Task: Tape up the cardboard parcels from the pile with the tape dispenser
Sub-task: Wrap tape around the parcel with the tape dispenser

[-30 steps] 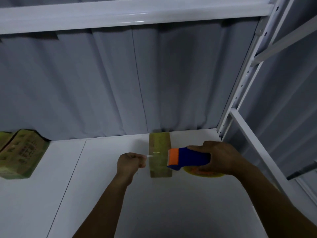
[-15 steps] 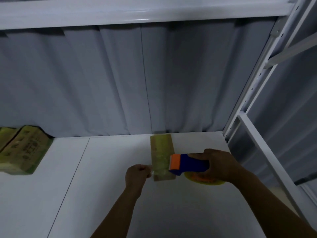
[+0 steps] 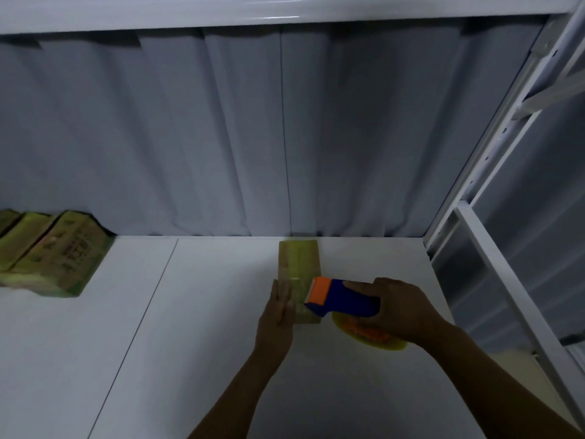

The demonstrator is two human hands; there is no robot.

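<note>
A narrow cardboard parcel (image 3: 298,261) lies lengthwise on the white shelf top (image 3: 196,337), with a strip of clear tape along its top. My left hand (image 3: 276,315) rests flat against the parcel's left near side, fingers straight and together. My right hand (image 3: 402,312) grips the blue and orange tape dispenser (image 3: 340,297), whose orange head sits over the parcel's near end. The yellowish tape roll (image 3: 367,335) shows under my right hand. A pile of cardboard parcels (image 3: 53,255) lies at the far left.
A grey curtain (image 3: 253,137) hangs right behind the shelf. A white metal rack upright (image 3: 493,147) and a slanted rail (image 3: 519,305) close off the right side. Another white shelf (image 3: 253,7) runs overhead.
My left hand has let go of the pinched tape end and opened flat against the parcel's side. The dispenser has stayed over the parcel's near end.
</note>
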